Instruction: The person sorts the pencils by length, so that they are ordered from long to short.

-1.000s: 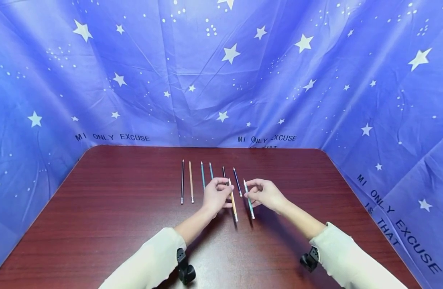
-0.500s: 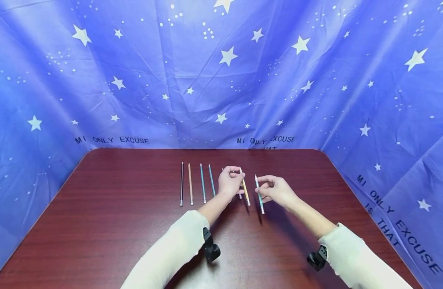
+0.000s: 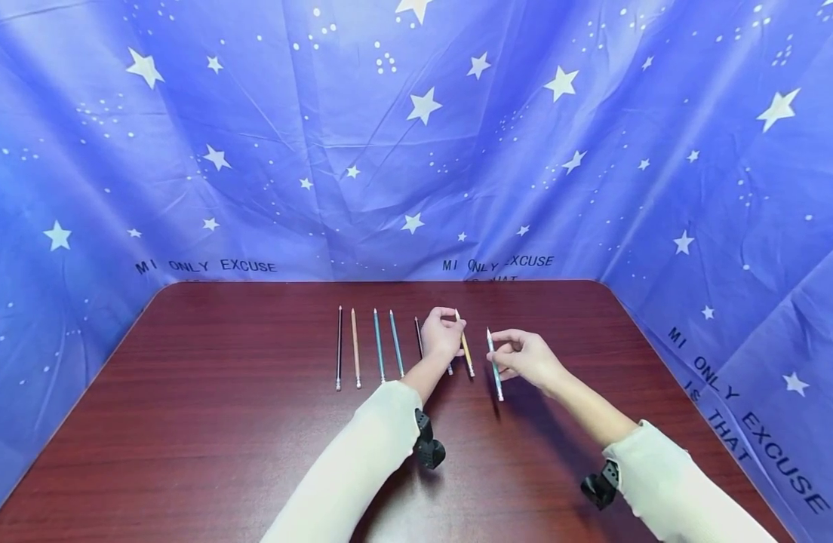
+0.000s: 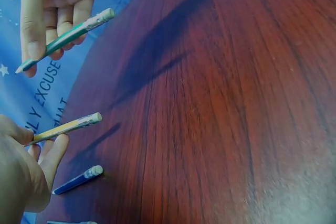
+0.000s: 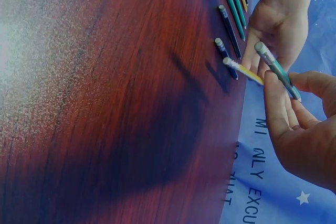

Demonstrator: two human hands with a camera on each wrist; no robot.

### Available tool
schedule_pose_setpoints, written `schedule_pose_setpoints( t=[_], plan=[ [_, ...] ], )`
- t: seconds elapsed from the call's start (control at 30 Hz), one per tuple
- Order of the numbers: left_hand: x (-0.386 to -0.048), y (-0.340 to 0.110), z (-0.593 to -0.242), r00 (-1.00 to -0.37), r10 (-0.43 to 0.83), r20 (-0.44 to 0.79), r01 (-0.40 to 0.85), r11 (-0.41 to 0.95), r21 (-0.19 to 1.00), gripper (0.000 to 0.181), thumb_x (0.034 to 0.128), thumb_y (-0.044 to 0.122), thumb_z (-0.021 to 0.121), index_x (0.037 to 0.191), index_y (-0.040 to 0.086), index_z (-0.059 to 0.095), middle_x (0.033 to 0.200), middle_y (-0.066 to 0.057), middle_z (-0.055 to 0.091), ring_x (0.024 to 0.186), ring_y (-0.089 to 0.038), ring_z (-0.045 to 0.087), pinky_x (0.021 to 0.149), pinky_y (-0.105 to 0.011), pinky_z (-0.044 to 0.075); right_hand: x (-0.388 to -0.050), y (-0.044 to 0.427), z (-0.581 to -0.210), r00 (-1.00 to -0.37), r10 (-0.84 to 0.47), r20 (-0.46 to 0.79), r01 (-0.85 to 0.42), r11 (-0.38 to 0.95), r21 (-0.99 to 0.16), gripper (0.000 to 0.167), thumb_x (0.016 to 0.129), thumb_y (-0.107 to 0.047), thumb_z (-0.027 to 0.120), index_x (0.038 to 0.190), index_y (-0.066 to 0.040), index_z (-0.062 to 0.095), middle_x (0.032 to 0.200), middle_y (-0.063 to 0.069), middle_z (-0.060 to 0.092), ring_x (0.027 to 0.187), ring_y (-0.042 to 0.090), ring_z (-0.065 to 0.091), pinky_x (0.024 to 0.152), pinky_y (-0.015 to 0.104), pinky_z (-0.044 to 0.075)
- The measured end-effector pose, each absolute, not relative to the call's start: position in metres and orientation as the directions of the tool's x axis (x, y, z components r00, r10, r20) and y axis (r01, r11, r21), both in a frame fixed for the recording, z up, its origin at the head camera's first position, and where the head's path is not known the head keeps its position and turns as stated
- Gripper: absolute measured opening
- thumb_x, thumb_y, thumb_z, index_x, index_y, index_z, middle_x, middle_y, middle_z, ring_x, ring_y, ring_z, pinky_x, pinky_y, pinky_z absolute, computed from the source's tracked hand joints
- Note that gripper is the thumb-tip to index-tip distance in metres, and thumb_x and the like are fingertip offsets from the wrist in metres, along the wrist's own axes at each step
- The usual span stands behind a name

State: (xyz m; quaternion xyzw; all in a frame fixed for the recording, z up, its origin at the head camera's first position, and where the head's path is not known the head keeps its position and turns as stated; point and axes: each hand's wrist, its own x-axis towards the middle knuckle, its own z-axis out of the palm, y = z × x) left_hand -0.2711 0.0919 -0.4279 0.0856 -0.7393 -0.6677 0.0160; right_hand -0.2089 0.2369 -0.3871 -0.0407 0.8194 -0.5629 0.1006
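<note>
My left hand (image 3: 444, 334) pinches a yellow pencil (image 3: 466, 354) between thumb and fingers, point away from me. In the left wrist view, the yellow pencil (image 4: 65, 128) is apart from its shadow, just above the table. To its right, my right hand (image 3: 530, 360) pinches a green pencil (image 3: 496, 373), raised and tilted, eraser end towards me. Beneath the left hand lies a dark blue pencil (image 4: 79, 180), mostly hidden in the head view. A black pencil (image 3: 418, 335) beside that hand is partly covered by it.
Further left on the brown table (image 3: 219, 422) lie a black pencil (image 3: 339, 347), a tan pencil (image 3: 355, 348) and two teal pencils, one (image 3: 379, 343) left of the other (image 3: 395, 339). A blue starry cloth (image 3: 287, 151) hangs around the table's back and sides.
My left hand has moved right and away from me with the yellow pencil, lowering it towards the table. My right hand has shifted right with the green pencil.
</note>
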Motion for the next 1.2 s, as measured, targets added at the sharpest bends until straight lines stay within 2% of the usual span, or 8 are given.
schedule_pose_setpoints(
  t=[0.47, 0.77, 0.9, 1.2],
  plan=[
    [-0.283, 0.090, -0.433, -0.970, -0.220, -0.100, -0.149, 0.221, 0.964, 0.022, 0.0833, 0.010, 0.068, 0.104, 0.009, 0.060, 0.083, -0.009, 0.068, 0.049, -0.008, 0.053, 0.037, -0.022, 0.051, -0.210, 0.237, -0.386, -0.975, -0.187, -0.118, 0.048, 0.342, -0.939, 0.046, 0.084, 0.002, 0.062, 0.124, 0.016, 0.045, 0.071, -0.004, 0.062, 0.060, 0.007, 0.058, 0.060, 0.030, 0.060],
    [-0.285, 0.095, -0.434, -0.975, -0.211, -0.070, -0.132, 0.293, 0.947, 0.021, 0.0838, 0.012, 0.068, 0.103, 0.008, 0.061, 0.081, -0.008, 0.070, 0.046, -0.009, 0.055, 0.036, -0.021, 0.050, -0.212, 0.242, -0.386, -0.978, -0.178, -0.112, 0.043, 0.352, -0.935, 0.044, 0.084, 0.002, 0.063, 0.123, 0.015, 0.047, 0.075, 0.001, 0.063, 0.061, 0.007, 0.058, 0.060, 0.029, 0.060],
    [-0.285, 0.099, -0.433, -0.979, -0.193, -0.069, -0.133, 0.341, 0.931, 0.020, 0.0847, 0.014, 0.067, 0.103, 0.009, 0.061, 0.080, -0.006, 0.070, 0.044, -0.009, 0.055, 0.036, -0.019, 0.049, -0.212, 0.244, -0.385, -0.979, -0.171, -0.112, 0.046, 0.350, -0.936, 0.044, 0.083, 0.002, 0.062, 0.123, 0.014, 0.048, 0.074, -0.001, 0.063, 0.061, 0.007, 0.058, 0.060, 0.029, 0.060],
    [-0.290, 0.100, -0.437, -0.977, -0.181, -0.115, -0.167, 0.306, 0.937, 0.019, 0.0845, 0.012, 0.067, 0.102, 0.009, 0.060, 0.080, -0.006, 0.068, 0.044, -0.008, 0.054, 0.037, -0.021, 0.050, -0.212, 0.244, -0.387, -0.976, -0.176, -0.126, 0.059, 0.345, -0.937, 0.045, 0.083, 0.003, 0.062, 0.124, 0.014, 0.047, 0.073, -0.002, 0.063, 0.060, 0.007, 0.058, 0.060, 0.030, 0.060]
  ],
)
